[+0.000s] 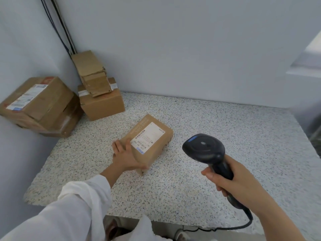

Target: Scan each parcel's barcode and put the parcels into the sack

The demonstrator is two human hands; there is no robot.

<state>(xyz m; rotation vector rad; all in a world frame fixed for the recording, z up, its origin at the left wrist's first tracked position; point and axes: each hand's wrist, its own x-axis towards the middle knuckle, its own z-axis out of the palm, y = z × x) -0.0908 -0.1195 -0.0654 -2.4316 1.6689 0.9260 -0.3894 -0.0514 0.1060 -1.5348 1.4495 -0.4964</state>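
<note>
A small brown parcel [152, 134] lies flat in the middle of the speckled table [217, 129], its white barcode label [147, 137] facing up. My left hand [124, 156] grips the parcel's near left corner, fingers on its side and thumb on top. My right hand [241, 183] holds a black corded barcode scanner [206, 150] by its handle, to the right of the parcel, its head raised above the table and turned toward the parcel. No sack is in view.
Several cardboard parcels stand at the back left: a large labelled one [38, 105], a medium box [102, 105] and a worn box [92, 73] leaning on it in the wall corner. The scanner's cable [225, 227] hangs over the table's front edge.
</note>
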